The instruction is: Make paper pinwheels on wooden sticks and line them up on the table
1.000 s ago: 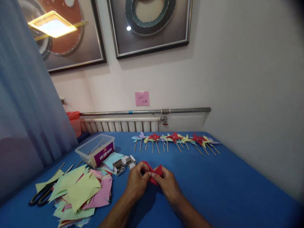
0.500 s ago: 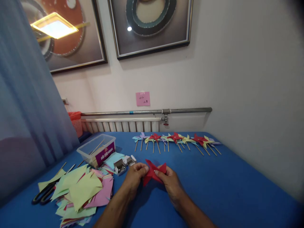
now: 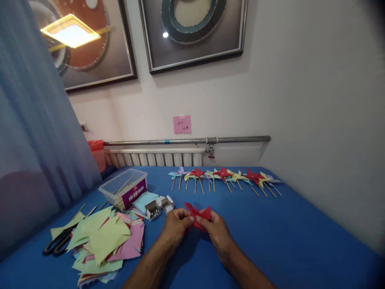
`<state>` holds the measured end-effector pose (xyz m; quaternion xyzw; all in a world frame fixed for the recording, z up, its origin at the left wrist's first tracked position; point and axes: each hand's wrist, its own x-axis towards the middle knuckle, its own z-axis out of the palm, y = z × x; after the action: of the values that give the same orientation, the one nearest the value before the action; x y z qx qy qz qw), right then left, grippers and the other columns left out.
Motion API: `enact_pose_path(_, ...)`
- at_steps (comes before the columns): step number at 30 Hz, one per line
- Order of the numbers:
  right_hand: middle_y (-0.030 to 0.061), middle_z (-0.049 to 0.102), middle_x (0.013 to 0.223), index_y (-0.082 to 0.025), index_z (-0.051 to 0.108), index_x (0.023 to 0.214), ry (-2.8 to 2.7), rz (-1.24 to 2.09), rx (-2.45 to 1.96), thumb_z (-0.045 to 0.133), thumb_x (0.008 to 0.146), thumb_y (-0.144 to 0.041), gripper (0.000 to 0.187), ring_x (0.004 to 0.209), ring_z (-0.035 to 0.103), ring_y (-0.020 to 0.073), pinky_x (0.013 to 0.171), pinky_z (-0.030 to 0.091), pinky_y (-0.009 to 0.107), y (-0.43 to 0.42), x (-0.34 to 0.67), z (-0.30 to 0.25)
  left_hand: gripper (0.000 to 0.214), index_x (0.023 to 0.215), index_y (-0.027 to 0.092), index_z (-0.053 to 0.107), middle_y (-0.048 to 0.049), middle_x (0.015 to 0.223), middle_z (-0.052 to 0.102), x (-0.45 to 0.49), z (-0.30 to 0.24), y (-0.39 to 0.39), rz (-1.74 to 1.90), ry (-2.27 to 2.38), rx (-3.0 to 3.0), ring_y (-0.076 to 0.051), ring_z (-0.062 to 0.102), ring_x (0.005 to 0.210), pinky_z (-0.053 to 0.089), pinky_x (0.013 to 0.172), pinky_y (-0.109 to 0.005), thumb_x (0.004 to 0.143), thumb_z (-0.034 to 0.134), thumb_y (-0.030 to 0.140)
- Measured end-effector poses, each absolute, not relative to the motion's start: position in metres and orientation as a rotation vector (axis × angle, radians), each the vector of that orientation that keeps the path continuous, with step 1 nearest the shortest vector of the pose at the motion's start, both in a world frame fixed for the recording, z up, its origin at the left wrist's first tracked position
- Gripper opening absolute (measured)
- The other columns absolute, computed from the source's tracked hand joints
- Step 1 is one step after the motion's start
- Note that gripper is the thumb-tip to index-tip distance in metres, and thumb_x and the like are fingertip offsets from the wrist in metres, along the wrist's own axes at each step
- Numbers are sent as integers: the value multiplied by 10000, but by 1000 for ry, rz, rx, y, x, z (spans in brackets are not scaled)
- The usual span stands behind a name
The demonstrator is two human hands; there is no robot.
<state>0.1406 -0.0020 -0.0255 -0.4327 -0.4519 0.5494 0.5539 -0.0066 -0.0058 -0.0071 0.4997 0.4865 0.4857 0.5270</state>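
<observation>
Paper [image 3: 195,210], red and bent into points, is held between the two hands. The left hand [image 3: 177,224] is on its left, thumb and fingers pinched closed on that side. The right hand [image 3: 215,225] is on its right and pinches it too, its thumb next to a shiny dot [image 3: 196,217] near the middle. Both hands are about as near to it. Its points stick out different ways, so I can't tell a long side. Left of the red paper is a heap of sheets [image 3: 110,237], and farther left of it are scissors [image 3: 69,229]. Past it, to the left, are two little boxes [image 3: 154,216], then a clear tub [image 3: 135,195] with sticks. Well past it, mostly to the right, is a row of pinwheels [image 3: 222,173], then a pipe [image 3: 240,139].
</observation>
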Motion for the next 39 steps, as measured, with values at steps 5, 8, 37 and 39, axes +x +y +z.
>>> enact_pose_path(5, -22, 653, 645, -215, 659, 764, -1024, 1306, -1025, 788, 635, -394, 256, 605, 568, 162, 626, 439, 283, -3, 141, -25, 384, 662, 184, 600, 53, 531, 527, -9, 2, -10, 1184, 1130, 1138, -90, 396, 497, 288, 531, -246, 618, 799, 510)
enact_pose_path(8, -19, 664, 645, -209, 664, 765, -988, 1327, -1014, 785, 648, -371, 234, 597, 571, 157, 624, 442, 279, -4, 141, -24, 420, 665, 179, 614, 36, 570, 555, -13, 8, -10, 1244, 1127, 1114, -103, 432, 538, 320, 557, -250, 620, 775, 563)
enact_pose_path(37, 36, 762, 757, -182, 725, 854, -904, 1431, -966, 884, 636, -418, 360, 690, 717, 201, 722, 580, 338, 5, 151, -32, 333, 638, 201, 575, 57, 519, 492, -17, 0, -6, 1117, 1158, 1217, -97, 376, 491, 268, 535, -255, 679, 719, 499)
enact_pose_path(39, 37, 765, 771, -185, 725, 851, -904, 1431, -958, 881, 646, -422, 350, 705, 719, 198, 737, 585, 336, 5, 151, -32, 346, 631, 203, 575, 55, 511, 492, -16, 0, -7, 1104, 1157, 1221, -99, 377, 487, 261, 529, -256, 673, 734, 507)
